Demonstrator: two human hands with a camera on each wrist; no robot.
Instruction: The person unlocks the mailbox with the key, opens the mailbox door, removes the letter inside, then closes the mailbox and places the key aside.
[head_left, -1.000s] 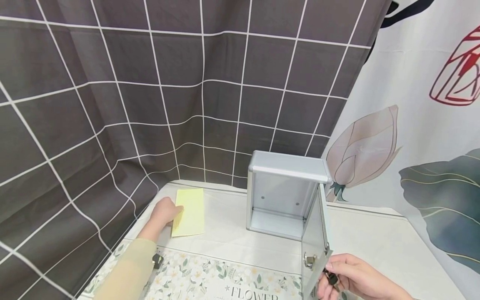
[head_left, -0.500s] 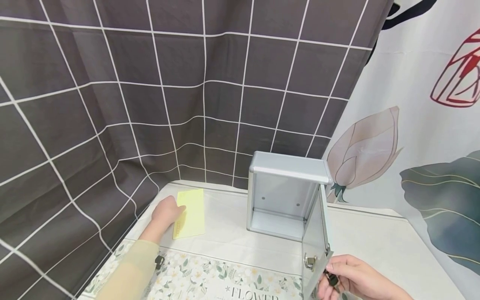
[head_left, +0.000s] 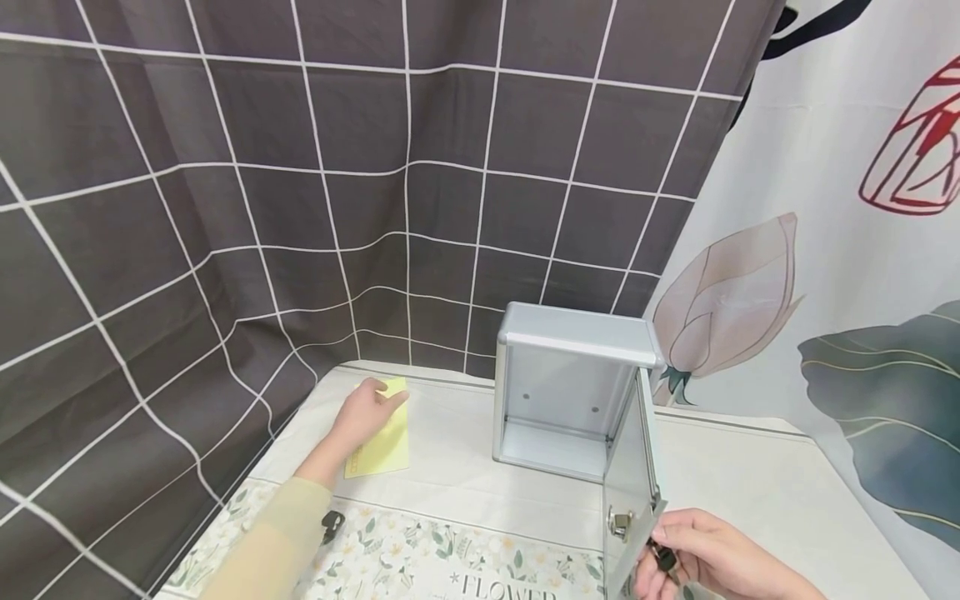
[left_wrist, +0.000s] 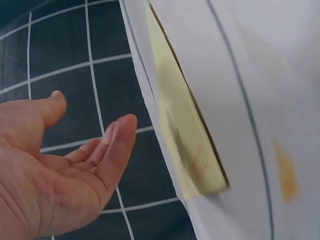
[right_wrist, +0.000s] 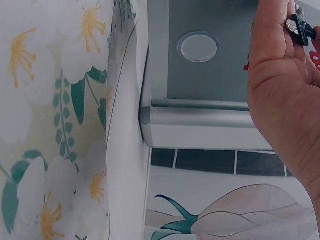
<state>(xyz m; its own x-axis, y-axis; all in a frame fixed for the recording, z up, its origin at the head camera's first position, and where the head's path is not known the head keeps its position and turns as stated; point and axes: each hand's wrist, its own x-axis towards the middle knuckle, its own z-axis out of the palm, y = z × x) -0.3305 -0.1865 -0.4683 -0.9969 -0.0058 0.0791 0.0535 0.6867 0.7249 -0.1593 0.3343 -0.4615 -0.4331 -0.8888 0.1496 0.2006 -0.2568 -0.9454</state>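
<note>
A yellow envelope [head_left: 386,454] with small printed squares along one edge lies flat at the left of the table. My left hand [head_left: 364,415] hovers over its upper part; in the left wrist view the palm [left_wrist: 55,185] faces up the frame, fingers loosely bent, nothing held, a gap between hand and envelope [left_wrist: 192,135]. At the right, my right hand [head_left: 708,546] pinches a key with a black head [head_left: 663,557] at the front edge of the grey metal box's swung-out door [head_left: 628,475]. A lock [head_left: 620,522] shows on the door's inner face.
The grey metal box [head_left: 577,327] stands at the back, its inside bare. A floral mat [head_left: 420,542] covers the table's front. A dark gridded curtain [head_left: 360,208] hangs behind and left; a white printed cloth [head_left: 795,375] hangs at the right.
My left hand has come off the envelope's left edge and moved right and away from me, over its upper part. The envelope shifted slightly. My right hand and the door look unmoved.
</note>
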